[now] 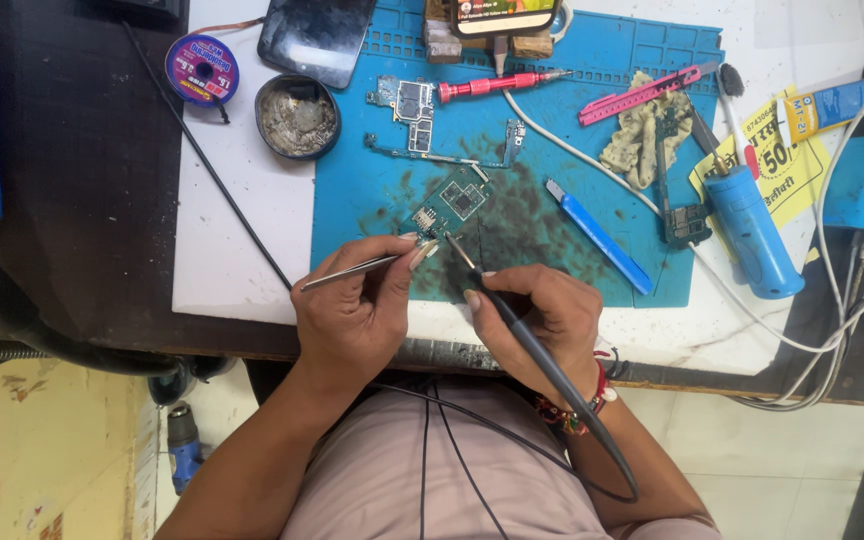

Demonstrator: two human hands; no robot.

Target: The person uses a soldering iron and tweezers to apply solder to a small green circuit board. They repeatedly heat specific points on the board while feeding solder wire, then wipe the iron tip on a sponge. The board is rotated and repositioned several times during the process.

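My left hand (357,305) grips thin metal tweezers (352,271), whose tips reach a small green circuit board (452,202) lying on the blue work mat (562,130). My right hand (542,320) holds a slim grey soldering iron (512,320) like a pen. Its tip touches the near edge of the same board, right beside the tweezer tips. The iron's cable runs back over my wrist toward my lap. Dark scorch stains cover the mat around the board.
Further back on the mat lie another phone board (407,105), a red screwdriver (497,83) and a pink tool (642,92). A blue blade tool (597,235) and a blue cylinder (752,230) sit right. A round tin (297,117), solder-wick spool (202,70) and dark phone (314,35) stand left.
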